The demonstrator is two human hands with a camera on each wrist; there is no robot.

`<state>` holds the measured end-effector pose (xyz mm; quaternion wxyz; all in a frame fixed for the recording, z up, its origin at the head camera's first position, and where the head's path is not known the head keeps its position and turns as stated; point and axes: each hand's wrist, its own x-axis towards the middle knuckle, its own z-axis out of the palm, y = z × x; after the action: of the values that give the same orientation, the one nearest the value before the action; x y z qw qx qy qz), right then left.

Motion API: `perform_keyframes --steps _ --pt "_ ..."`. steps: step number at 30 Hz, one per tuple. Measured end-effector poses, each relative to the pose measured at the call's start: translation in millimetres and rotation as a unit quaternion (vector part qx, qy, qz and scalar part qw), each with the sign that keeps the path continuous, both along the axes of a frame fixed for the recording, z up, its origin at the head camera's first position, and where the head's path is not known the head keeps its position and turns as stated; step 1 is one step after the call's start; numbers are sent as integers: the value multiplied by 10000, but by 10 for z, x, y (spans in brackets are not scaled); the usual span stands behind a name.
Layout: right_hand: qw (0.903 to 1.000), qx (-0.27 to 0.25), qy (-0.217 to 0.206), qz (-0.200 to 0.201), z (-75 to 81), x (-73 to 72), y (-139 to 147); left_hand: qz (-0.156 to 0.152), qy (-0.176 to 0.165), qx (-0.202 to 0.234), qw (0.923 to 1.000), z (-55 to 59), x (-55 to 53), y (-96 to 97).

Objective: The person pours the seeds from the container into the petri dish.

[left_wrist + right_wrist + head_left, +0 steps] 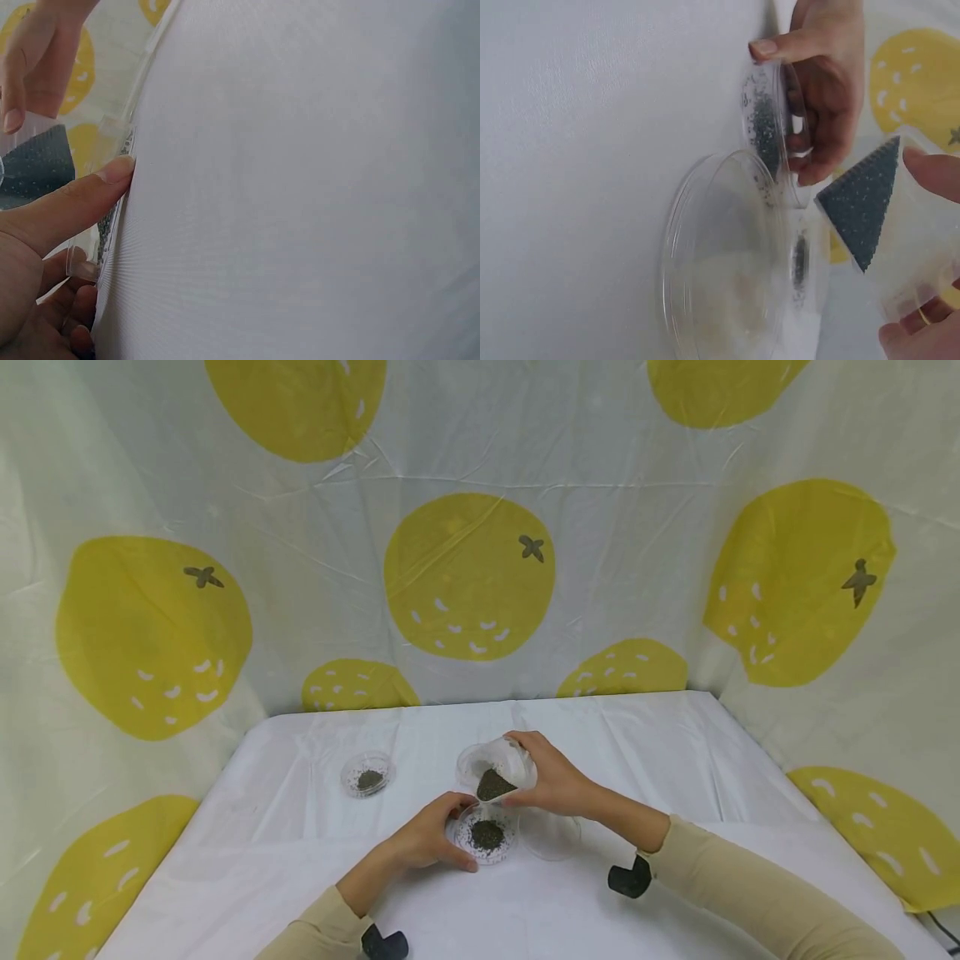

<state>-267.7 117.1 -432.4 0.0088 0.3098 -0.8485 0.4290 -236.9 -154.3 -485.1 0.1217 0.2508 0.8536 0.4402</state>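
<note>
My left hand (426, 838) curls its thumb and fingers round the side of a clear petri dish (509, 847). Dark granules (487, 835) lie heaped in the middle of this dish, with loose specks about them. Just above it, my right hand (561, 783) grips a clear plastic cup (519, 763), tilted with its mouth towards the dish. More dark granules (862, 206) have gathered in a wedge at the cup's lower side, as the right wrist view shows. In the left wrist view the dish shows only edge-on, partly behind the left thumb (75, 206).
Right beside the held dish lies another clear round dish (553, 839), with no granules visible in it. Farther back on the left stands a third petri dish (386, 763) with a small dark heap. White cloth (247, 877) covers the table; a lemon-patterned curtain (322, 560) hangs behind.
</note>
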Motion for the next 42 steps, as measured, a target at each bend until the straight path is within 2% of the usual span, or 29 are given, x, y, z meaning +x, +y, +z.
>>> perform_keyframes --steps 2,4,7,9,11,20,23,26,29,34,42 --pt "9975 -340 -620 -53 7 -7 1 -10 3 9 10000 7 4 2" --pt "9877 -771 -1356 -58 13 -17 8 -7 15 -3 10000 5 2 3" --pt "9531 -1654 -2533 123 11 -41 36 21 12 -50 10000 -5 -1 0" --pt "9315 -2105 -2954 259 16 -51 57 44 -3 -62 10000 -7 0 -2" --pt "9182 -2387 -3133 421 19 -56 76 54 -23 -71 10000 -8 4 -5" --pt "9324 -2208 -2856 175 53 -69 219 55 -34 -40 10000 -22 33 -19" --pt "9409 -2096 -2660 66 74 -101 333 113 -53 -59 9999 -29 41 -24" --pt "9537 -1882 -2345 -75 92 -159 493 178 -57 -18 9998 -17 39 -15" --pt "9612 -1704 -2160 -177 73 -233 689 212 -26 -33 9998 -7 32 -4" --pt "9640 -1621 -2080 -339 -3 -314 1023 203 -70 -66 9997 -14 35 1" --pt "9652 -1484 -1978 -854 -153 -414 1590 165 -45 -90 9998 1 31 13"
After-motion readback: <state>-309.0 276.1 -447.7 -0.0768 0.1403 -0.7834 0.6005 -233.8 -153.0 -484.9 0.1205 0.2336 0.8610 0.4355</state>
